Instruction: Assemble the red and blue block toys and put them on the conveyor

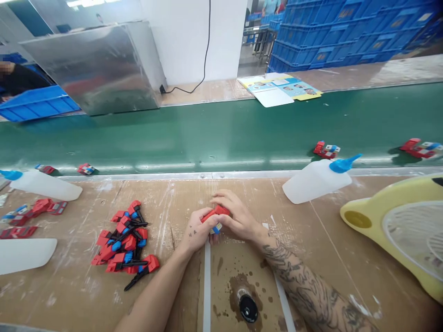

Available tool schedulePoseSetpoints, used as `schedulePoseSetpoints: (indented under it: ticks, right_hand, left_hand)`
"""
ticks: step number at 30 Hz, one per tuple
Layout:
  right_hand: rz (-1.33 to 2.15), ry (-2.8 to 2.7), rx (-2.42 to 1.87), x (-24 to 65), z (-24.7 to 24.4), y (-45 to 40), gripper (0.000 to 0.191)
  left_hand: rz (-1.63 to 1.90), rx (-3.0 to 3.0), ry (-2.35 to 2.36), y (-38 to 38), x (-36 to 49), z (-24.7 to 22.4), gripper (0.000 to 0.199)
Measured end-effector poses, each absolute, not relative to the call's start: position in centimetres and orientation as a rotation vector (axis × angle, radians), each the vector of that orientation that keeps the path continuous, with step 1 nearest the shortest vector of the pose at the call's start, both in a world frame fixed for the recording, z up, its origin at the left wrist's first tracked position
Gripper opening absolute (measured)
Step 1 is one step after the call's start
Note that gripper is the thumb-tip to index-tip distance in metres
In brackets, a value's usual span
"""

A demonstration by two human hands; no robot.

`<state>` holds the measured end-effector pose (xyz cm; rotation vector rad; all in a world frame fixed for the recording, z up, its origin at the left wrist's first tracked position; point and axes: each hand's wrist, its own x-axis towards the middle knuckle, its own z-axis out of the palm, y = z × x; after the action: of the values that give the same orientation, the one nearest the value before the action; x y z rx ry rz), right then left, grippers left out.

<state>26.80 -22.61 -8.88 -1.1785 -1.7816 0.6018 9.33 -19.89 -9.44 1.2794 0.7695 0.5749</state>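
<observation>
Bare forearms (161,286), small dark inked marks (192,231) on left hand (198,233), dense dark linework tattoos (294,269) along right forearm

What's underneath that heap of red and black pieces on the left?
Brown worktop shows all around the heap, so the pieces probably lie directly on it. Anything beneath the uppermost pieces is covered and can't be seen.

On the counter (311,258), I could pass low between the red pile (128,240) and the left edge; the right bottle (311,184) and fan (391,221) block rightward reach.
</observation>
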Motion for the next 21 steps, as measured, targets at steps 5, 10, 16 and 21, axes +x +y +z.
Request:
schedulePoseSetpoints:
  ticks: [5,10,16,21]
  right_hand:
    - [0.629,-1.74,-1.146,26.4,-9.2,-23.2,0.042]
    - [0.841,-1.465,-1.163,24.8,-9.2,-23.9,0.032]
    - [0.805,-1.425,-1.181,23.6,-7.7,-24.4,0.025]
    - [0.77,-1.421,-1.181,23.5,-6.9,-24.7,0.025]
  left_hand:
    - [0.576,1.16,0.582,-20.6,9.5,-10.1,0.061]
    - [0.703,1.112,0.728,-22.6,10.6,-10.5,0.046]
    - [0.863,1.228,0.842,-23.6,10.5,-9.8,0.04]
    - [0.916,1.444,0.914,-23.3,10.0,-9.0,0.036]
